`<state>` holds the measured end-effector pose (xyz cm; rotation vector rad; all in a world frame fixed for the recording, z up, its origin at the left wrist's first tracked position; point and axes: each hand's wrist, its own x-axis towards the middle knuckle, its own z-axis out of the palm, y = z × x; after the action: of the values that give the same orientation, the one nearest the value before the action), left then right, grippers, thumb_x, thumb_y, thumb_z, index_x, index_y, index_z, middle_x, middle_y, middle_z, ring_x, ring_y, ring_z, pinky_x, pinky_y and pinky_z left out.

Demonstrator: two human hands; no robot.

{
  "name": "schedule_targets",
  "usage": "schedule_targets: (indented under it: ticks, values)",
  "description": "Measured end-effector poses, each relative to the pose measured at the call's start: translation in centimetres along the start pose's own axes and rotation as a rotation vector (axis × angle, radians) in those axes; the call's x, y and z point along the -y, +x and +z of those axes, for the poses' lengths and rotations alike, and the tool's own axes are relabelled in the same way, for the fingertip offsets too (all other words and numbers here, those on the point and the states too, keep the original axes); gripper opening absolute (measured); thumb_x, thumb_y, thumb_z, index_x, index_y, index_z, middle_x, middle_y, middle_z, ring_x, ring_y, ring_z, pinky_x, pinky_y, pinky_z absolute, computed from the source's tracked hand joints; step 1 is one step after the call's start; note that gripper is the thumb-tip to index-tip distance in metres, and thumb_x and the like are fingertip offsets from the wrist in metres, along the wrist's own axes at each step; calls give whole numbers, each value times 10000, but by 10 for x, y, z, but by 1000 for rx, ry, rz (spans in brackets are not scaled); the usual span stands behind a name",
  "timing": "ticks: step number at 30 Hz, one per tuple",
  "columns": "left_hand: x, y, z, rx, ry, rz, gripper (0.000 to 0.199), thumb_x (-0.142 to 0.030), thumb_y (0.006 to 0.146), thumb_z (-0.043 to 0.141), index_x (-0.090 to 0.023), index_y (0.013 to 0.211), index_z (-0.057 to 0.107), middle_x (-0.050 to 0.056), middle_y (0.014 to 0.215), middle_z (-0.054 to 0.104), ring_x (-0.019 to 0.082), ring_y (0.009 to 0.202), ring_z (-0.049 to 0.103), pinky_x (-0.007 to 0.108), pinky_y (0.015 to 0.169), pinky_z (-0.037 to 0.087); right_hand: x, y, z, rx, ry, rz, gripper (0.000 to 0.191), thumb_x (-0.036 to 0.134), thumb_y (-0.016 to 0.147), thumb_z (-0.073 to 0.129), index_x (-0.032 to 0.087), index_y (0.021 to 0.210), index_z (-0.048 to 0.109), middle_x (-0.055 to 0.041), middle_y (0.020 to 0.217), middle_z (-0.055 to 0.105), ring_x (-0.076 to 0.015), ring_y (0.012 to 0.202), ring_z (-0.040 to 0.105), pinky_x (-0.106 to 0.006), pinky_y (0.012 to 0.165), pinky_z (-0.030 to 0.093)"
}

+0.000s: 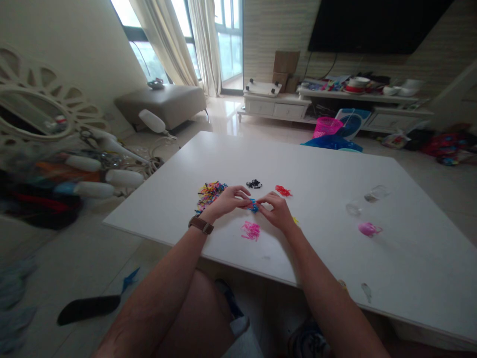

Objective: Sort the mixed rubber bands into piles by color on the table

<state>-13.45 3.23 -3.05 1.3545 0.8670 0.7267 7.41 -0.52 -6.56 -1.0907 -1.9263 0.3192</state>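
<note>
Blue pieces: a small cluster on the white surface, directly between the fingertips of the left hand and the right hand; single strands run together, so no clear long axis can be told.
Nearer hand: neither stands out; the fingertips of both meet the cluster, left hand from its left side, right hand from its right.
Hands: thumb and fingers of each drawn together in a pinching pose, tips close to the other hand's; whether a piece is caught between them is too small to tell.
Pink pile: just on the wearer's side of the blue pieces, loosely spread.
Black pile: beyond the fingertips, on the far side.
Red pile: past the right hand, farther out.
Mixed-colour pile: left of the left hand, the largest, partly hidden by that hand and wrist.
Yellow bits: beside the right wrist, mostly hidden by it.
Clear containers: well apart to the right, blurred, with a pink object on the wearer's side of them.
</note>
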Motion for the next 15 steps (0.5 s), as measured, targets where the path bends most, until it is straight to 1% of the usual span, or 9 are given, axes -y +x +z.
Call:
schedule_targets:
  ticks: [1, 2, 4, 5, 7, 10, 12, 14, 15]
  values:
    - [0, 0, 0, -12, -3, -3, 319, -263, 698, 806, -119, 917, 625, 66, 765, 720, 165, 713, 698, 294, 698, 555, -6, 0, -3, -21, -45, 22, 58, 206, 839, 657, 223, 836, 712, -33, 817, 718, -211, 838, 620, -356, 801, 499]
    - [0, 0, -1, -23, -4, -6, 314, -266, 702, 804, -119, 912, 623, 68, 762, 720, 167, 707, 700, 292, 691, 553, -13, 0, -7, -78, -100, 66, 53, 206, 834, 657, 219, 819, 707, -38, 822, 719, -217, 850, 616, -367, 822, 494]
    - [0, 1, -1, -38, 4, -11, 307, -272, 706, 804, -121, 901, 620, 72, 760, 722, 173, 707, 704, 285, 676, 547, -28, -1, -16, -233, -240, 220, 43, 212, 820, 661, 214, 800, 699, -51, 849, 716, -231, 865, 602, -390, 837, 485]
    - [1, 1, -1, -44, 14, -11, 307, -276, 703, 807, -122, 892, 621, 74, 756, 722, 175, 706, 704, 279, 666, 543, -36, -2, -20, -272, -275, 268, 58, 210, 825, 646, 205, 789, 693, -68, 839, 707, -247, 858, 587, -417, 830, 476]
    - [2, 1, -2, -52, 21, -11, 310, -280, 694, 816, -123, 877, 620, 74, 748, 723, 174, 700, 701, 269, 651, 535, -50, -4, -27, -319, -326, 338, 79, 216, 822, 638, 202, 754, 676, -94, 814, 681, -272, 850, 562, -464, 827, 457]
    - [6, 3, -2, -57, -24, -5, 319, -282, 685, 823, -118, 866, 618, 81, 765, 732, 171, 713, 700, 281, 682, 538, -62, -6, -30, -339, -391, 434, 86, 237, 794, 661, 213, 711, 656, -99, 785, 634, -302, 867, 540, -502, 818, 441]
    - [8, 3, -3, -47, -75, 1, 332, -283, 680, 828, -113, 870, 616, 94, 797, 740, 176, 745, 703, 303, 729, 542, -62, -6, -29, -366, -412, 438, 66, 239, 771, 681, 214, 714, 658, -97, 776, 611, -316, 891, 530, -507, 818, 436]
    - [10, 4, -2, -35, -112, 9, 345, -288, 678, 831, -109, 878, 614, 109, 820, 746, 182, 768, 705, 322, 759, 542, -55, -5, -26, -372, -402, 377, 15, 223, 768, 685, 212, 766, 675, -94, 796, 613, -310, 908, 529, -490, 826, 438]
    - [11, 4, -2, -29, -124, 10, 348, -289, 679, 832, -107, 880, 614, 116, 828, 748, 185, 775, 705, 329, 768, 541, -49, -4, -23, -351, -381, 328, 31, 212, 778, 678, 212, 808, 684, -93, 821, 624, -302, 917, 533, -477, 835, 442]
